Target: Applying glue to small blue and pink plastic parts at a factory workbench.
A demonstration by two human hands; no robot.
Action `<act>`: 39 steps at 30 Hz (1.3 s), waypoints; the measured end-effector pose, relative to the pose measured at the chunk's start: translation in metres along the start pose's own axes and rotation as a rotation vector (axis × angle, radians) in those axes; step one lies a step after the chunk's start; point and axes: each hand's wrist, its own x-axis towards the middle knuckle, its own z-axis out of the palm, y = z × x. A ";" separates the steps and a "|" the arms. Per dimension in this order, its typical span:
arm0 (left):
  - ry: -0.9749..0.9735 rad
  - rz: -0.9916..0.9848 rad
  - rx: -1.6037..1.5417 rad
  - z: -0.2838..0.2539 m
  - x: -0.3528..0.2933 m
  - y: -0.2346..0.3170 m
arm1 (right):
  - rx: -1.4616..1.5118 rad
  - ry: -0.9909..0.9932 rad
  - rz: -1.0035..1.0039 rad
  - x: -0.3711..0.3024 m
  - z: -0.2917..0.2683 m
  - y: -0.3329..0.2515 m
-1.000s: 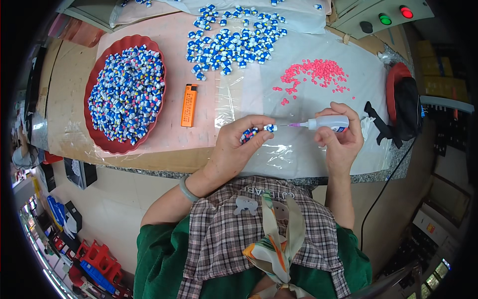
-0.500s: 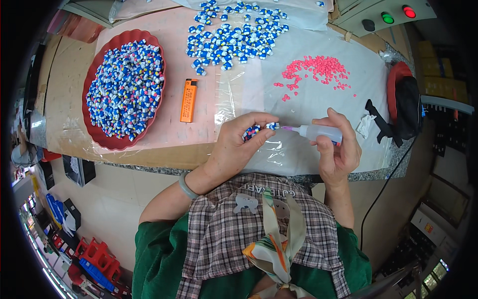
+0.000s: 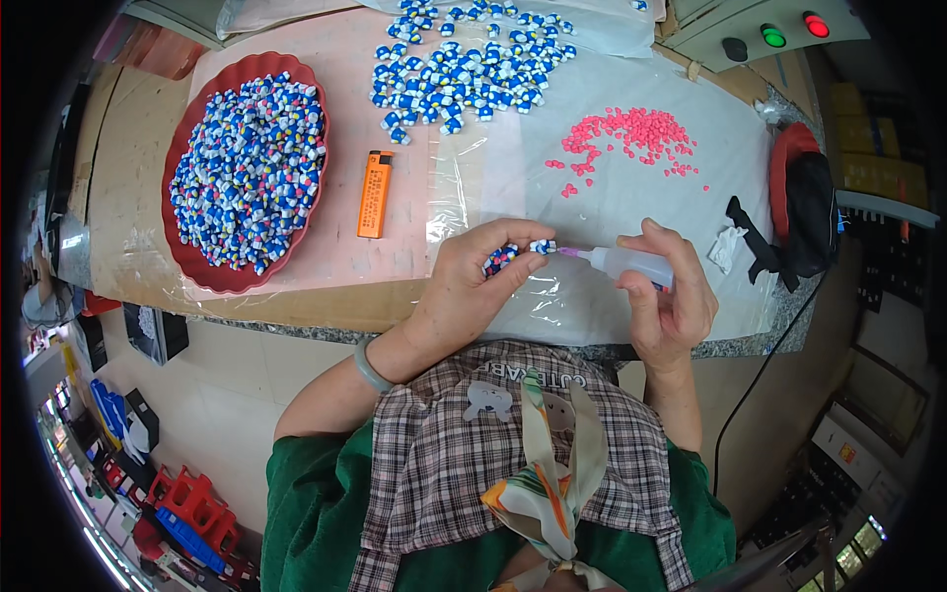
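Between the thumb and forefinger of my left hand [image 3: 472, 268] is a small blue-and-white figurine [image 3: 542, 247]. Several more such pieces [image 3: 500, 259] sit in the curl of that palm. My right hand [image 3: 673, 291] is closed around a translucent white glue bottle [image 3: 634, 264], tipped sideways. Its thin pinkish nozzle [image 3: 576, 253] points left at the pinched figurine, very close to it; whether they touch I cannot tell. Beyond my hands lies a scatter of tiny pink heart-shaped pieces [image 3: 646, 133]. Many loose blue-and-white figurines [image 3: 473, 74] are spread at the far middle of the table.
A red scalloped tray [image 3: 318, 197] heaped with figurines stands at the left. An orange lighter [image 3: 374, 194] lies beside it on the covered table. At the right are a crumpled tissue [image 3: 727, 249], a black pouch [image 3: 811, 212] and a cable. A box with lit buttons [image 3: 772, 36] stands far right.
Both hands keep nearly the same place. The glue bottle and my right fingers have shifted very slightly, with the nozzle still at the figurine.
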 end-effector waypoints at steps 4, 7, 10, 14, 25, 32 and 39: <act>-0.003 -0.007 -0.011 0.000 0.000 -0.001 | -0.054 0.003 -0.096 0.003 0.001 0.001; 0.002 -0.010 -0.009 0.000 0.000 0.001 | -0.082 0.003 -0.096 0.004 0.001 -0.003; 0.002 0.001 -0.005 0.001 0.001 0.000 | -0.088 -0.007 -0.112 0.004 0.001 -0.003; 0.004 0.003 -0.008 0.001 0.001 0.001 | -0.063 0.014 -0.103 0.001 -0.002 0.004; 0.049 0.020 0.002 0.003 0.000 0.000 | 0.791 0.109 0.626 0.003 -0.005 0.048; 0.042 0.012 -0.016 0.003 0.001 0.003 | 0.228 -0.052 0.495 0.025 0.013 0.058; 0.007 -0.012 -0.001 0.002 0.001 0.003 | -0.178 -0.285 0.094 0.048 0.015 0.062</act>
